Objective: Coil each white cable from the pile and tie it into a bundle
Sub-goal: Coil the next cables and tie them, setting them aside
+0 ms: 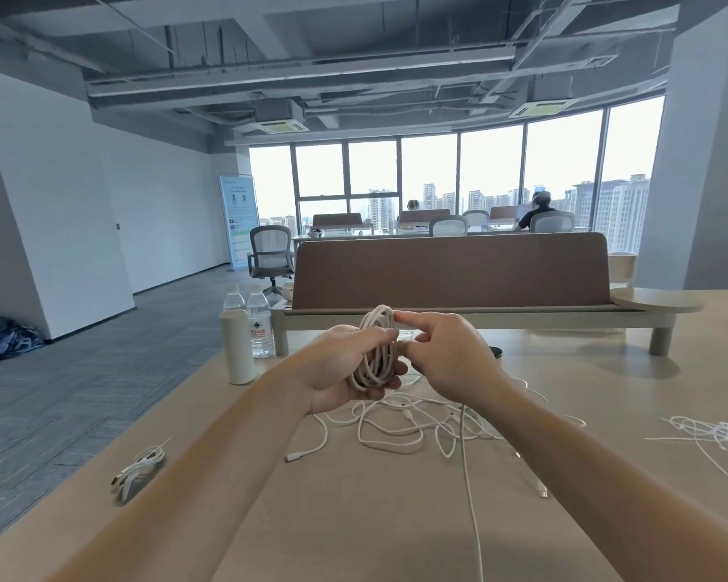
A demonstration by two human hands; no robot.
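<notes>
Right now the left grip (341, 365) is clenched around a coil of white round cable (374, 365). It holds the coil above the beige counter (396, 522), over the far edge of a loose pile of white cables (400, 428). The palm faces up, and the fingers wrap over the strands from the far side, so the coil sits in the crook of the hand.

The right grip (452, 361) comes in from the right and is touching the same coil. Its straight index fingertip rests on the upper rim. The thumb and the other fingers are curled in against the coil's right side, and we cannot tell whether they pinch a strand.

The coil is a narrow oval standing on edge. Its long axis runs nearly upright, with the top leaning slightly right. The top end rises clear of both hands, and the bottom end rests against the lower left fingers.

A single white strand (468, 476) runs from under the right wrist down the counter toward us. At the counter's left edge lies a small tied bundle of white cable (140, 468), well apart from the pile. A scatter of thin white ties (709, 430) lies far to the right. A white cylindrical bottle (237, 348) and two clear plastic water bottles (260, 327) stand beyond the left wrist.
</notes>
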